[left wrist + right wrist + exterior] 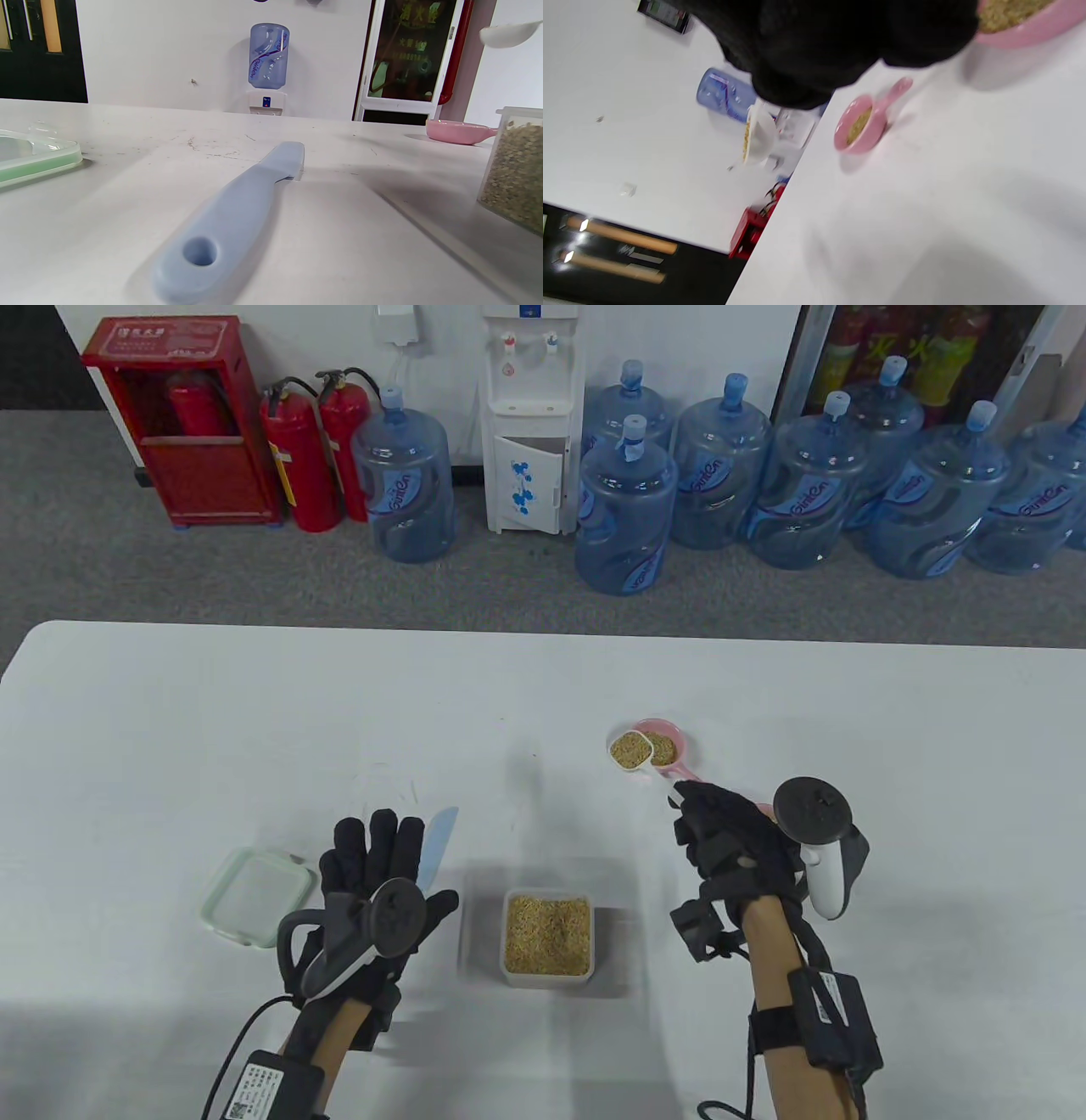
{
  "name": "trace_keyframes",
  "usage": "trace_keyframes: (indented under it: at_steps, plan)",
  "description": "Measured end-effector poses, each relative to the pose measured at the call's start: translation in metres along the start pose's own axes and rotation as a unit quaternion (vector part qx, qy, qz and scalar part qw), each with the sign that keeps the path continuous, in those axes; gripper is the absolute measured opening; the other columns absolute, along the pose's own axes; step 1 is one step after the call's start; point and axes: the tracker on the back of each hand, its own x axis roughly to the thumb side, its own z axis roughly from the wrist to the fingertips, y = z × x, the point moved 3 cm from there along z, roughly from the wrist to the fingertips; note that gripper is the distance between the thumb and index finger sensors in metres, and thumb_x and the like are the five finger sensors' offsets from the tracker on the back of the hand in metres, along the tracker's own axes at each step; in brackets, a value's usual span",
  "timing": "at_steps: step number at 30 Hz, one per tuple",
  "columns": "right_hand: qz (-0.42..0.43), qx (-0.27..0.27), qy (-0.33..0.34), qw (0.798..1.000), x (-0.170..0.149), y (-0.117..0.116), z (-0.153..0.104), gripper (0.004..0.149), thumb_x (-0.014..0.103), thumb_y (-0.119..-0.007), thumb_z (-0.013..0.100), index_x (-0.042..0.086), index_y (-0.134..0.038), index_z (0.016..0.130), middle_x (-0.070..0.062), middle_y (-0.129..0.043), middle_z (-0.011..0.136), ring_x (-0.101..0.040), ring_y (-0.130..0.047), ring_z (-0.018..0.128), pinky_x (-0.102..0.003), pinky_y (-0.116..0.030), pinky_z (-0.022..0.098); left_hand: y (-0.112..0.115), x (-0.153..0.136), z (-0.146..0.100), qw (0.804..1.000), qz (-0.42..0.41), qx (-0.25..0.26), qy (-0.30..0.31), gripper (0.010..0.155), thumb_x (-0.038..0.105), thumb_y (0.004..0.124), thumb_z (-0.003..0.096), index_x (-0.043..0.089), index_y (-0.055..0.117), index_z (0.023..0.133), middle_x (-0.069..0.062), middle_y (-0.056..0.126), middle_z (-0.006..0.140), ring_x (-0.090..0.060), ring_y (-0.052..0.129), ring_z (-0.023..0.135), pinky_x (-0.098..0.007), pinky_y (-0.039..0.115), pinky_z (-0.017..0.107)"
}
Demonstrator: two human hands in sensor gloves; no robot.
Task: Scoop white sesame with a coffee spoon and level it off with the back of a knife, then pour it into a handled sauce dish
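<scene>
My right hand (697, 808) grips the handle of the white coffee spoon (629, 751), which is full of sesame. Its bowl hangs at the left rim of the pink handled sauce dish (663, 746), which has sesame in it. In the right wrist view the spoon (757, 135) hangs in the air beside the dish (861, 127). The light blue knife (237, 212) lies flat on the table. My left hand (382, 831) is spread with straight fingers over its handle, and the blade tip (441, 836) sticks out past the fingers. Whether the hand touches the knife is unclear.
A clear square tub of sesame (547, 933) stands between my hands near the front edge. Its green-rimmed lid (254, 895) lies left of my left hand. A second pink dish with sesame (1009, 17) sits close under my right hand, mostly hidden in the table view.
</scene>
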Motion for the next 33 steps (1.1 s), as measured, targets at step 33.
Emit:
trace_keyframes:
  at_steps: [33]
  plan:
    - [-0.485,-0.206,0.010,0.850,0.028,-0.051,0.038,0.045,0.030,-0.069,0.064,0.035,-0.068,0.109,-0.009,-0.073,0.099,-0.016,-0.080,0.066,-0.042,-0.073,0.059,0.003,0.002,0.004,1.000,-0.003,-0.023,0.014,0.087,0.069,0.050,0.0489,0.028,0.022,0.120,-0.010,0.019,0.127,-0.051,0.018,0.114,-0.064,0.036,0.082]
